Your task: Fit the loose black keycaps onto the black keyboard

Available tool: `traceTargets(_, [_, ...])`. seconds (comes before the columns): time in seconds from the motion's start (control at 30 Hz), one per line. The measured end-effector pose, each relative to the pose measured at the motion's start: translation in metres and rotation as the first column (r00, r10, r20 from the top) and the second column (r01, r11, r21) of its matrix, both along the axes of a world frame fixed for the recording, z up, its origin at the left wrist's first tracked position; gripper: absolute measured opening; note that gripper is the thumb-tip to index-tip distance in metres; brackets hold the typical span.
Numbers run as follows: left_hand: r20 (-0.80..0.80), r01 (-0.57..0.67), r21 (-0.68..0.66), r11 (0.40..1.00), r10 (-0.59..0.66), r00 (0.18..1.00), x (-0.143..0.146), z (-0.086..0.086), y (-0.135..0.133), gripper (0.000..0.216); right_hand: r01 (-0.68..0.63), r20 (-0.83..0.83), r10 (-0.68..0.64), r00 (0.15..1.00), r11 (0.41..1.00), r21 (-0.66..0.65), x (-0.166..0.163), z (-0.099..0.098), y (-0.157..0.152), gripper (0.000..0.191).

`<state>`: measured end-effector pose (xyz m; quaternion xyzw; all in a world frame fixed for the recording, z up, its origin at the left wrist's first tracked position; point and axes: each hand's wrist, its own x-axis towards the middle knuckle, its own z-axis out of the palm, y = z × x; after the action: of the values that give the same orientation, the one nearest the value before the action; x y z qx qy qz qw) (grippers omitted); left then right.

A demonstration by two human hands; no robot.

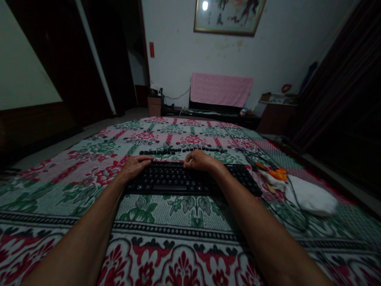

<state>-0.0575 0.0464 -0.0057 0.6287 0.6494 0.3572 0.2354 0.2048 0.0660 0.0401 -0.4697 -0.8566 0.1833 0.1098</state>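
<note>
A black keyboard (166,176) lies flat on a patterned bed cover. My left hand (132,167) rests at its upper left corner, fingers stretched to the right along the back edge. Over the keyboard's top row, right of its middle, my right hand (199,159) has thumb and fingers pinched together. Whatever is between those fingertips is too small and dark to make out. Just behind the keyboard runs a line of loose black keycaps (160,152), partly hidden by my right hand. My right forearm covers part of the keyboard's right side.
On the right lie a white cloth (311,194), an orange item (278,174) and a looped black cable (297,228). The floral bed cover (184,246) spreads all around. Beyond the bed, a pink towel (222,89) hangs over a dark screen near the wall.
</note>
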Motion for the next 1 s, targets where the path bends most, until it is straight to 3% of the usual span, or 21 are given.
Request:
traceTargets(0.2, [0.016, 0.012, -0.001, 1.000, -0.012, 1.000, -0.001, -0.001, 0.001, 0.033, -0.031, -0.110, 0.025, 0.994, 0.998, -0.058, 0.007, -0.010, 0.002, 0.023])
traceTargets(0.43, [0.023, 0.025, -0.005, 1.000, -0.025, 0.999, -0.001, 0.001, 0.001, 0.035, 0.040, -0.121, -0.054, 0.991, 0.992, -0.121, 0.006, -0.010, 0.000, 0.021])
traceTargets(0.57, [0.017, 0.016, -0.010, 1.000, -0.016, 1.000, -0.001, 0.000, 0.001, 0.035, 0.105, -0.122, -0.117, 0.986, 0.989, -0.104, 0.004, -0.009, -0.001, 0.020])
traceTargets(1.0, [0.045, -0.004, -0.020, 1.000, 0.005, 0.999, 0.002, 0.002, -0.001, 0.035, 0.145, -0.140, -0.159, 0.977, 0.984, -0.103, 0.004, -0.015, 0.003, 0.021])
